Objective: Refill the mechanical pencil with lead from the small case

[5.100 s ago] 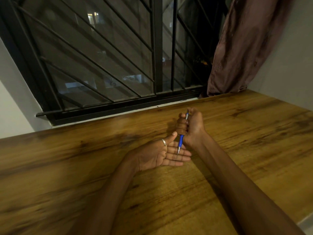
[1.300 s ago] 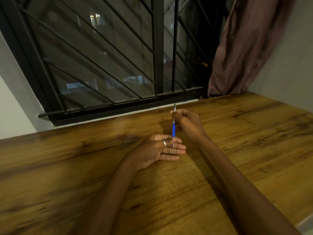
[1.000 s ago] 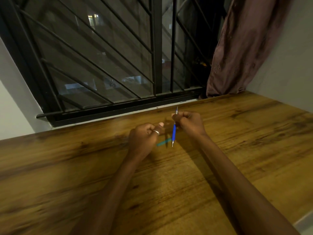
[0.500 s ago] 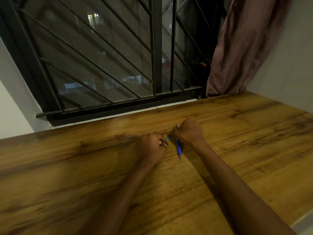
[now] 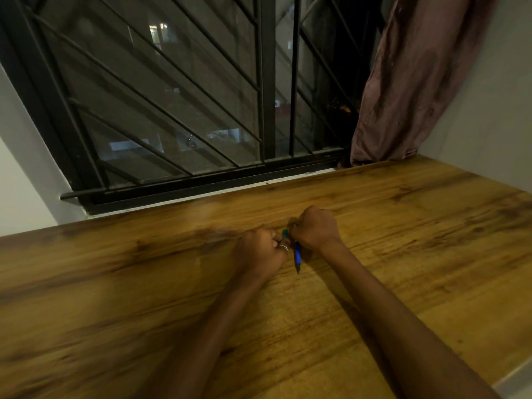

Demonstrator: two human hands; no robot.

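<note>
Head view shows both hands meeting knuckle to knuckle over the wooden tabletop [image 5: 403, 226]. The right hand [image 5: 315, 228] is fisted around a blue mechanical pencil [image 5: 297, 256], tip pointing to 6 o'clock. The left hand [image 5: 259, 250], wearing a ring [image 5: 283, 247], pinches a small teal case [image 5: 285, 233] at the pencil's 11 o'clock.

Blue pencil [image 5: 297, 254], teal case [image 5: 285, 232], streaked brown table [image 5: 403, 226].

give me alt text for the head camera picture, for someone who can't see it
Two bare hands meet over a wooden table: the right hand holds a blue mechanical pencil, the left hand a small teal case. A barred window is behind.
</note>
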